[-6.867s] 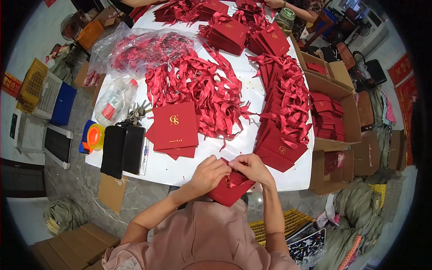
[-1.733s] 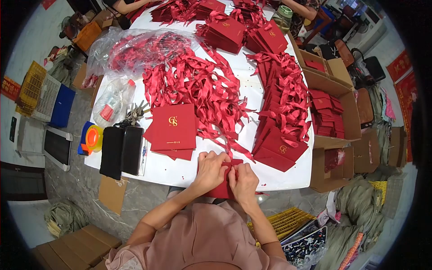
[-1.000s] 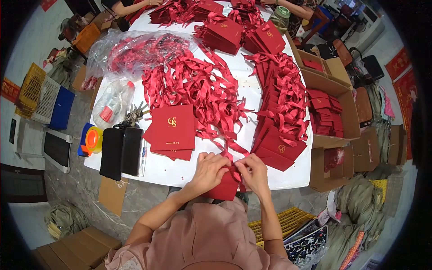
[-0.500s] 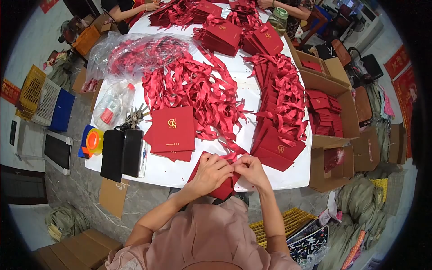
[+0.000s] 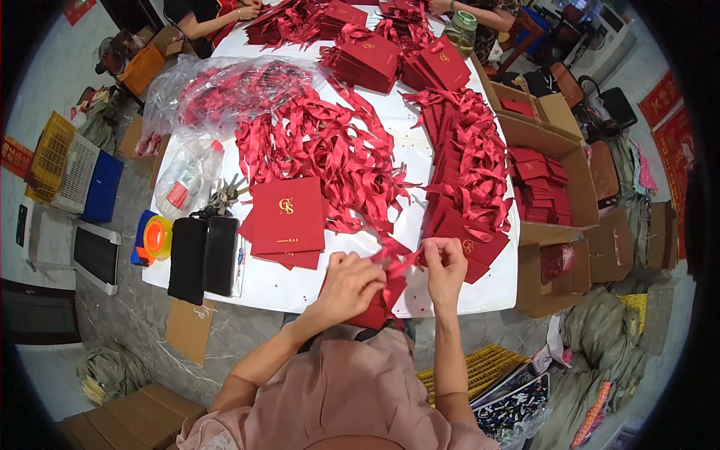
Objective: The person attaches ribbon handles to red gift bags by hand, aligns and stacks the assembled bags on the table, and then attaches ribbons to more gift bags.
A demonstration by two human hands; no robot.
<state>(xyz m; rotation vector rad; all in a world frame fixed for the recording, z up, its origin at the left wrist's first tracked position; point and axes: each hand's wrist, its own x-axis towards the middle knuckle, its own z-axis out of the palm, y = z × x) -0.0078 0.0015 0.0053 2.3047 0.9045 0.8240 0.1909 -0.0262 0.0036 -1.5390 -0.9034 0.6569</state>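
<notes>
"Head camera: where does the red bag lie?"

"At the near edge of the white table, right before the person's body and mostly under the left hand, which is the nearer of the two. It sits slantwise, one end pointing back toward the body."

"And the grips?"

"Right hand: thumb and finger pinched on a red ribbon. The left fingers bend over the bag beside that ribbon, but they're blurred; I can't tell what they pinch."

"Which way does the ribbon run?"

"From beside the left fingertips across and slightly away to the right ones. So the bag lies to the left of the right hand's pinch, and closer to the body."

"How do they look?"

"Bag deep red, flat-looking, straight-edged, much of it covered. Ribbon brighter, satiny, blurred."

"Farther out?"

"Past the left hand, a stack of red bags with gold lettering. Past the right, a row of ribboned bags; between them, a ribbon tangle. Then a clear plastic bag of ribbon, and co-workers' hands at the far end."
</notes>
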